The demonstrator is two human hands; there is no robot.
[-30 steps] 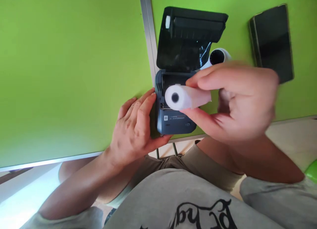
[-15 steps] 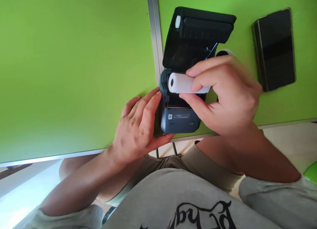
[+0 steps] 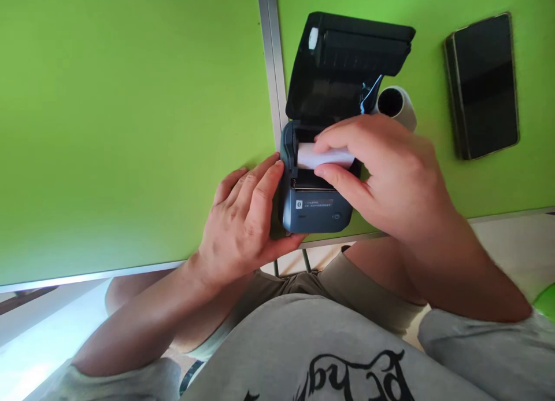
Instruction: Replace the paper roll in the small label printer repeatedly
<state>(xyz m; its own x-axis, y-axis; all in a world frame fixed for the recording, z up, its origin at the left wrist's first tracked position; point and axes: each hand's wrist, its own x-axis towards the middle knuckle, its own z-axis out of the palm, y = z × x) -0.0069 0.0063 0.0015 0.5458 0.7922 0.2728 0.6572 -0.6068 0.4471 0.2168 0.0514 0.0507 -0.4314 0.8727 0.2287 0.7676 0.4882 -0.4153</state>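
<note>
A small dark blue-grey label printer (image 3: 318, 216) lies on the green table with its black lid (image 3: 347, 59) swung up and back. My left hand (image 3: 243, 221) holds the printer, fingertips on its left side and thumb along its front edge. Inside the printer's bay sits a white paper roll (image 3: 306, 156), lying crosswise. The fingers and thumb of my right hand (image 3: 381, 175) are closed round this roll from above and hide its right part.
Just right of the lid stands another white roll (image 3: 406, 110) with a dark hollow core, partly behind my right hand. A black phone (image 3: 485, 85) rests on a dark box-like thing farther right. A metal strip (image 3: 272, 59) divides the green table (image 3: 130, 129).
My right hand has lowered the paper roll into the printer's bay, so its round end no longer shows. The hollow white roll is now less covered. My left hand has stayed put.
</note>
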